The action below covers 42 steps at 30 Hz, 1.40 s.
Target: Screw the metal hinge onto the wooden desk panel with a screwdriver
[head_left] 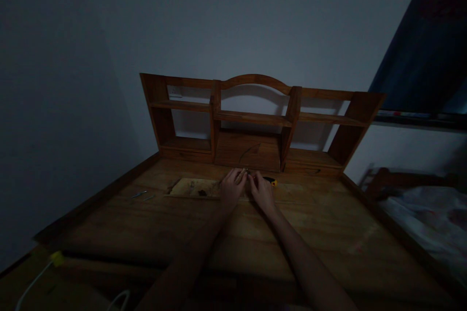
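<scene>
Nearest to you, at the lower left edge, a white cable (34, 279) with a yellow tip runs over the front of the wooden table (226, 243). Your two forearms reach forward over the bare table top and meet near its back. Your left hand (232, 187) is curled, its fingers bent around a small pale thing (243, 171) at the fingertips; the light is too dim to tell what that thing is. Your right hand (260, 189) lies just beside the left, fingers bent toward the same spot, and whether it grips anything you cannot tell. Both hands rest over the right end of a flat wooden board (193, 188) that lies on the table. Just behind your right hand a yellow and black tool (270, 181) pokes out. Well to the left of the board lie two small metal pieces (143, 196). Behind it all, a wooden shelf unit (255, 121) stands against the wall. To the far right is a bed (426, 218).
</scene>
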{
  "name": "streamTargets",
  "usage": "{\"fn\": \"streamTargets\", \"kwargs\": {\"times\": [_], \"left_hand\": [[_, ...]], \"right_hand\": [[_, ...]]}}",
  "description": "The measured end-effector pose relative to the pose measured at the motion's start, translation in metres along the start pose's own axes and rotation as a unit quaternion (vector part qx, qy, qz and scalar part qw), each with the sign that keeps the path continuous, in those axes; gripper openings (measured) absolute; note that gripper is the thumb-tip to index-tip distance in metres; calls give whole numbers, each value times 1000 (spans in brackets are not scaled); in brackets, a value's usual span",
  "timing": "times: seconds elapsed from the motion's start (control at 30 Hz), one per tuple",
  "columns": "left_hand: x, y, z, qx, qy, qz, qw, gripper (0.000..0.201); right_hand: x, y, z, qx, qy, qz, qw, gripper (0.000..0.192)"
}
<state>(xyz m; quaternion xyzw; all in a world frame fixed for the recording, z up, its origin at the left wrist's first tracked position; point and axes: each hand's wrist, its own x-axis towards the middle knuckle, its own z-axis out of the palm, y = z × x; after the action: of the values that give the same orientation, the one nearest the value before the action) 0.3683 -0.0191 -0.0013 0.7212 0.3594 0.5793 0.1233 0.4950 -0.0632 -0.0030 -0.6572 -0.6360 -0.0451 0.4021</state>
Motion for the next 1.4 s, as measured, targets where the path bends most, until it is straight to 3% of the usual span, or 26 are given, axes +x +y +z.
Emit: {"fn": "streamTargets", "kwargs": {"times": [1.4], "left_hand": [[0, -1, 2, -1, 0, -11, 1000, 7]], "right_hand": [[-2, -3, -2, -25, -3, 14, 1000, 33]]}}
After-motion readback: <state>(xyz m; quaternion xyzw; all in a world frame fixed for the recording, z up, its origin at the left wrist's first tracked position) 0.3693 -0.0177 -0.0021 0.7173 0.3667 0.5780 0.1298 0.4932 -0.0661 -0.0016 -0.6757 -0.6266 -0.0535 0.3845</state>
